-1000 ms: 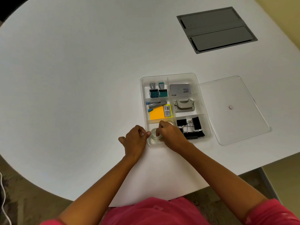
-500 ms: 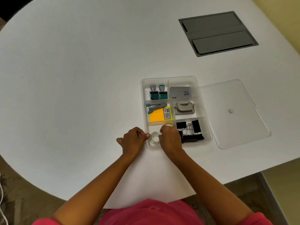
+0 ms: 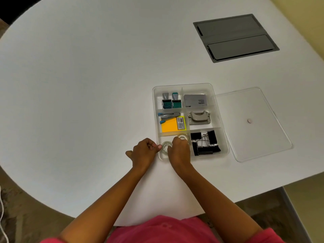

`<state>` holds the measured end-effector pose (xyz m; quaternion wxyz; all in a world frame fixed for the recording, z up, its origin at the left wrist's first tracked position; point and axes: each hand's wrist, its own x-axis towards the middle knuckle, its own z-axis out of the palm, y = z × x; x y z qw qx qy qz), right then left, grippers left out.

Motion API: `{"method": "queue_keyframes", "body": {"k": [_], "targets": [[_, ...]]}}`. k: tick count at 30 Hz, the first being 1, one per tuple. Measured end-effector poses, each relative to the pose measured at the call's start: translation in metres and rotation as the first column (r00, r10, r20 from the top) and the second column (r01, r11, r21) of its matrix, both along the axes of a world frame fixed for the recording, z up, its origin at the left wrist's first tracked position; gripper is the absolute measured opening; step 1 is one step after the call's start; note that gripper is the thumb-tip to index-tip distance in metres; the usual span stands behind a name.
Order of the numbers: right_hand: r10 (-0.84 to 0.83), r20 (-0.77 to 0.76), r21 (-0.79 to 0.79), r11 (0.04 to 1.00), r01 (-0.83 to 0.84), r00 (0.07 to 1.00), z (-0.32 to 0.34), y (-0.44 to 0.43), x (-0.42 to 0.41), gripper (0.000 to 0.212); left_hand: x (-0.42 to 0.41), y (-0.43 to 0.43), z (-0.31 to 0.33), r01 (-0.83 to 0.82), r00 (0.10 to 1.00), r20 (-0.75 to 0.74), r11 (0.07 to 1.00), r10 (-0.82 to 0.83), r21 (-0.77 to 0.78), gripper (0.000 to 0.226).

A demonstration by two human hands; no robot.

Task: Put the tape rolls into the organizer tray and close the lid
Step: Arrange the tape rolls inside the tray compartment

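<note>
A clear organizer tray (image 3: 217, 106) lies open on the white table. Two clear tape rolls rest in its near-left compartment: one (image 3: 164, 146) at the left wall, another (image 3: 182, 136) at the far end, partly hidden by my right hand (image 3: 178, 149). That hand is curled over the compartment with its fingertips on the near roll. My left hand (image 3: 143, 151) is closed into a loose fist just outside the tray's left wall, its thumb tip touching the rim. The clear lid (image 3: 254, 123) lies flat on the table right of the tray.
Other compartments hold stamps (image 3: 171, 102), a grey box (image 3: 194, 100), a stapler with orange sticky notes (image 3: 172, 124), a hole punch (image 3: 199, 117) and black binder clips (image 3: 204, 142). A grey cable hatch (image 3: 235, 37) sits far right. The table's near edge curves below my arms.
My right hand has slid slightly toward me over the near tape roll, which now sits lower in the compartment. My left hand stays at the tray's left wall.
</note>
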<state>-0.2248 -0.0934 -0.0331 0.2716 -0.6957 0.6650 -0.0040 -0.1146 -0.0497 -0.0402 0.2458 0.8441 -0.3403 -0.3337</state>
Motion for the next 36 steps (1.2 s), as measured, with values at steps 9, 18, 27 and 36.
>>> {"method": "queue_keyframes", "body": {"k": [9, 18, 27, 36], "targets": [[0.086, 0.017, -0.058, 0.995, -0.085, 0.996, -0.002, 0.0, -0.005, 0.027, 0.002, 0.001, -0.005, -0.008, 1.0, -0.016, 1.0, 0.008, -0.019, 0.023], [0.466, -0.198, -0.267, 0.821, -0.505, 0.862, 0.007, -0.001, -0.018, 0.027, 0.002, 0.001, -0.009, 0.0, 1.0, 0.006, 1.0, 0.0, -0.01, 0.026], [0.699, -0.346, -0.04, 0.655, -0.754, 0.626, 0.001, -0.029, -0.015, 0.02, 0.002, 0.002, -0.009, 0.0, 1.0, 0.009, 1.0, 0.0, -0.007, 0.03], [0.735, -0.394, -0.075, 0.572, -0.817, 0.551, -0.004, -0.037, -0.018, 0.017, 0.001, 0.001, -0.012, -0.011, 1.0, 0.015, 1.0, 0.011, -0.005, 0.032]]}}
